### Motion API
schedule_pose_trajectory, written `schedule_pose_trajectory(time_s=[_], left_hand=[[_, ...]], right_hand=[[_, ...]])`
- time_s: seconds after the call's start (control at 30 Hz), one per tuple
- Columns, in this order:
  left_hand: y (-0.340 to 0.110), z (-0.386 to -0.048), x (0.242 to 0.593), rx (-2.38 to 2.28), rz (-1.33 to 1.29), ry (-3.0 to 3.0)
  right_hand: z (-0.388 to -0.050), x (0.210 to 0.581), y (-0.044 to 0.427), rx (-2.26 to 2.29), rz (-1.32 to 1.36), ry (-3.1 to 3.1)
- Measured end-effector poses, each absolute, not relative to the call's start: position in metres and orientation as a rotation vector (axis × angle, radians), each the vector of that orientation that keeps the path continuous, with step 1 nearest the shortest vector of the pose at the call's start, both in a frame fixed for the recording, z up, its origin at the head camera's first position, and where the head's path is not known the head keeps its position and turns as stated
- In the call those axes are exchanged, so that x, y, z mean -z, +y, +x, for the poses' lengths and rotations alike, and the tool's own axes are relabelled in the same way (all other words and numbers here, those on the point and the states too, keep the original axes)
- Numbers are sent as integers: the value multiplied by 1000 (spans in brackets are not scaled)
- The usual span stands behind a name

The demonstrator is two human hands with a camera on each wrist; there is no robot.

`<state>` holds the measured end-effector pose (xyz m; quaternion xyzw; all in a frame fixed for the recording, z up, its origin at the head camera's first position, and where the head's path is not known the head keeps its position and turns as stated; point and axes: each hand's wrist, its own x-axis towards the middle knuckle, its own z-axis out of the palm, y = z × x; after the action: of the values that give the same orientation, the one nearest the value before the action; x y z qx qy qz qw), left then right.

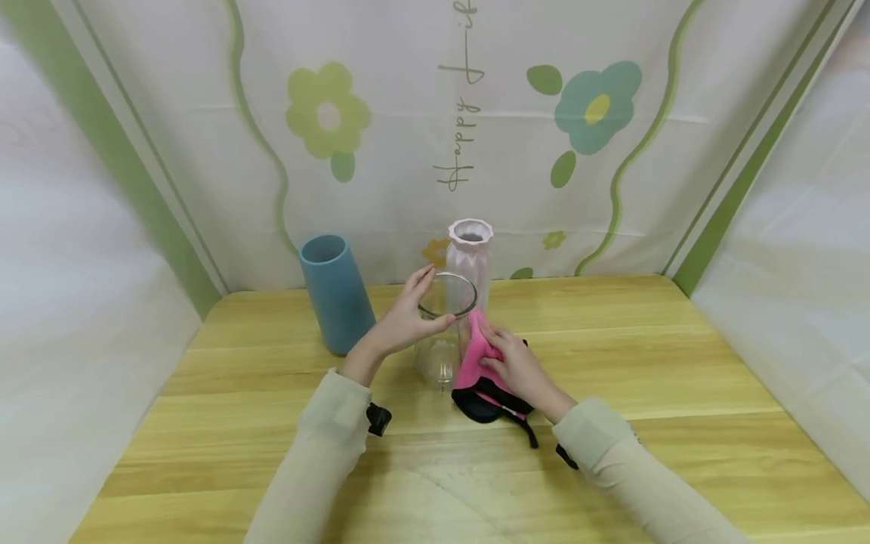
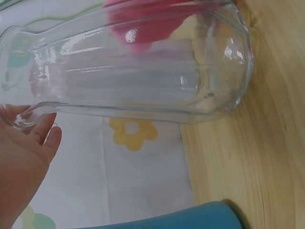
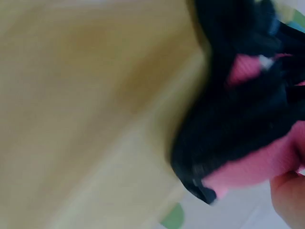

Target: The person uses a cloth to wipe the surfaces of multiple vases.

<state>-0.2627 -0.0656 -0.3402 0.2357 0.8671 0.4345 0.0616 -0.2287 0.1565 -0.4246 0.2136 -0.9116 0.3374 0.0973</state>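
Sleeves (image 1: 299, 468): two pale cuffed arms, nearest the camera, coming in from the lower left and lower right; a small dark piece (image 1: 378, 418) shows at each wrist.
Glass vase (image 2: 143, 90): clear, upright, mid-table between the two hands; whether its base rests on the wood, cannot tell.
Left hand (image 1: 408, 317): grips the glass vase by the top, thumb on the near side of the rim, fingers curved about the far left side.
Pink cloth (image 1: 470, 366): just right of the glass vase, black trim and a dark strap (image 1: 530, 434) at its lower edge; its pink shows through the glass in the left wrist view. Touching the glass or not, cannot tell.
Right hand (image 1: 516, 366): pinches the pink cloth between thumb and fingers; blurred in the right wrist view.
Pink vase (image 1: 470, 261): upright, scalloped rim, close behind the glass vase; cloth and glass stand in front of its lower part.
Blue vase (image 1: 340, 298): upright, left of the left hand, near the table's back edge.
Table (image 1: 680, 378): light wood grain, under everything.
Curtain (image 1: 401, 189): white, behind the table, with printed flowers, green wavy lines and sideways lettering (image 1: 465, 125).
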Motion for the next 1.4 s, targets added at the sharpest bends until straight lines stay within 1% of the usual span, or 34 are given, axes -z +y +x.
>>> schedule_pose_trajectory(time_s=[0.17, 0.37, 0.6, 0.9, 1.13, 1.4], left_hand=[[-64, -261, 340, -1340, 662, 2626], [-62, -260, 342, -1286, 655, 2731], [-63, -260, 341, -1269, 656, 2784], [-66, -262, 338, -1331, 689, 2616], [-66, -262, 340, -1351, 691, 2586], [-65, -264, 344, -1371, 658, 2602]], right_hand=[[-228, 433, 160, -951, 622, -2768], [-227, 430, 158, -1016, 576, -2720], [-227, 418, 151, -1153, 557, -2561], [-225, 403, 146, -1199, 588, -2506], [-227, 413, 150, -1154, 595, -2585], [-228, 428, 159, -1003, 570, -2857]])
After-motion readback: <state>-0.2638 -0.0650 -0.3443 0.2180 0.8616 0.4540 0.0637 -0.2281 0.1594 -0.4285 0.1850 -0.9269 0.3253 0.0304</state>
